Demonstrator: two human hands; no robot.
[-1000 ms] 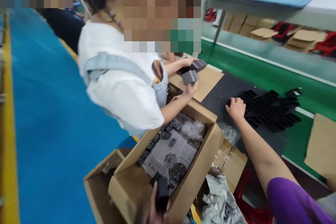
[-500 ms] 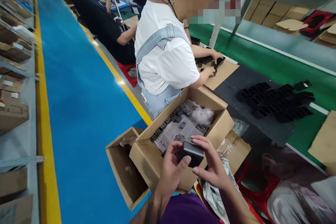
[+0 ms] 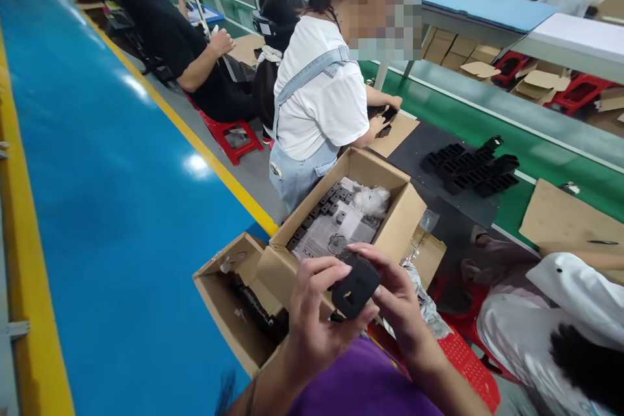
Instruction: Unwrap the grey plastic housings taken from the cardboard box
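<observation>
Small black rectangular plastic part point(image 3: 355, 287) sits between both hands, low centre, just near of the open brown cardboard box point(image 3: 407, 218). Left hand point(image 3: 314, 322) pinches its left edge, and right hand point(image 3: 400, 302) pinches its right, both equally close. Slotted face is toward the camera, one corner tilted up. Long axis is hard to read. Fingers hide the back face.

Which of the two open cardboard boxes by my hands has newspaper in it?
The bigger box, right of the smaller box: newspaper with small black parts lines its bottom.
</observation>
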